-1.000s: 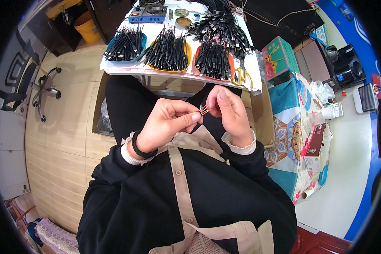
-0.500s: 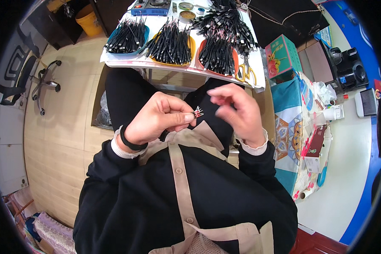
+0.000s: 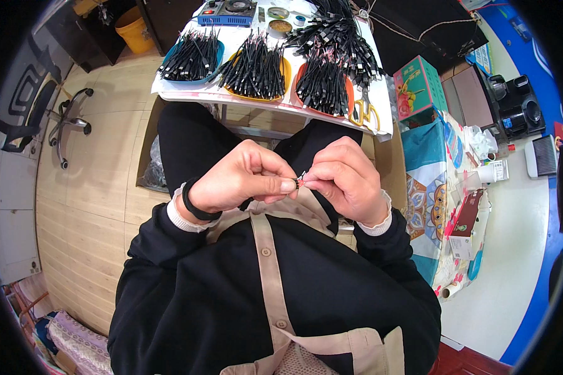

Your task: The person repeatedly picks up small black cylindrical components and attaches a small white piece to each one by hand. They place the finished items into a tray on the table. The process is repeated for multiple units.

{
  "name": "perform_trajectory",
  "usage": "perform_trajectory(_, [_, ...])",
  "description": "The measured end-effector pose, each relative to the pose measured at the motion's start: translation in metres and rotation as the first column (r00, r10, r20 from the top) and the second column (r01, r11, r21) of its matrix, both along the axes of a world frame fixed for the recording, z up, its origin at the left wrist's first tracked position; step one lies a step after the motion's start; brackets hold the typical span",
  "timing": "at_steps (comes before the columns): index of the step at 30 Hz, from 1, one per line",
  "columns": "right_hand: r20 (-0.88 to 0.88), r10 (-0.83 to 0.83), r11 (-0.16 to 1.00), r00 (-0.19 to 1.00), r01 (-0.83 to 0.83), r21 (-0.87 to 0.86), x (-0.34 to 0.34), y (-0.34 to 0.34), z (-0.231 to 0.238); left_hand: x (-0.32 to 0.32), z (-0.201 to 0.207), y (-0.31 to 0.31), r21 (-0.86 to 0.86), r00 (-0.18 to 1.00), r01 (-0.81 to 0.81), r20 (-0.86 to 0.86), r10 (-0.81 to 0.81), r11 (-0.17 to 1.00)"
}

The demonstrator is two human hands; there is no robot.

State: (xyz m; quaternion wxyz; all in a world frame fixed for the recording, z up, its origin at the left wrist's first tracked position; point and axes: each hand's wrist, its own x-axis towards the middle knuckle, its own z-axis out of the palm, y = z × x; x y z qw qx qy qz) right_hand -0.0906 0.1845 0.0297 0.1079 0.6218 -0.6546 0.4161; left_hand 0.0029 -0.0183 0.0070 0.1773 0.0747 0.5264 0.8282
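Observation:
Over my lap, my left hand [image 3: 241, 178] is closed in a pinch on a small bunch of thin black cables, whose stripped red and white wire ends [image 3: 301, 182] poke out past the thumb. My right hand [image 3: 350, 181] meets it from the other side, thumb and fingertips pinched on those wire ends. The fingers cover most of the bunch. Beyond my knees, short black cables with plugs fill a blue tray [image 3: 220, 60], a yellow tray [image 3: 287, 74] and an orange tray [image 3: 350, 94].
The white table [image 3: 200, 94] also bears a loose pile of black cables [image 3: 331, 37], yellow-handled scissors [image 3: 365, 117], a small blue stove [image 3: 226, 15] and round tins [image 3: 279, 27]. At right stand a green carton [image 3: 418, 89] and a cloth-covered table [image 3: 426, 169]. An office chair [image 3: 65, 125] is at left.
My right hand, blurred and apart before, has come left and down to the wire ends and closed on them. My left hand has shifted slightly right, still pinching the bunch.

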Motion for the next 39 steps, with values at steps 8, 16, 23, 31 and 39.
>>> perform_trajectory(8, [0.888, -0.005, 1.0, 0.46, -0.005, 0.008, 0.014, 0.002, -0.03, 0.009, -0.003, 0.019, -0.416, 0.379, -0.831, -0.909, -0.172, 0.369])
perform_trajectory(16, [0.448, -0.21, 0.978, 0.869, 0.182, 0.105, 0.013, 0.006, -0.023, 0.009, -0.007, 0.016, -0.453, 0.653, -0.677, -0.733, 0.19, 0.58])
perform_trajectory(23, [0.036, -0.235, 0.971, 0.971, 0.233, 0.058, 0.01, -0.002, -0.02, 0.01, -0.009, 0.02, -0.473, 0.714, -0.642, -0.655, 0.246, 0.603])
perform_trajectory(31, [0.97, -0.061, 0.982, 0.235, -0.161, 0.101, 0.011, 0.009, -0.027, 0.012, -0.016, 0.026, -0.471, 0.651, -0.683, -0.738, 0.174, 0.559])
perform_trajectory(39, [0.005, -0.066, 0.998, 0.998, 0.066, 0.004, 0.006, 0.004, -0.013, 0.01, -0.014, 0.011, -0.109, 0.978, -0.196, -0.1, 0.185, 0.974])
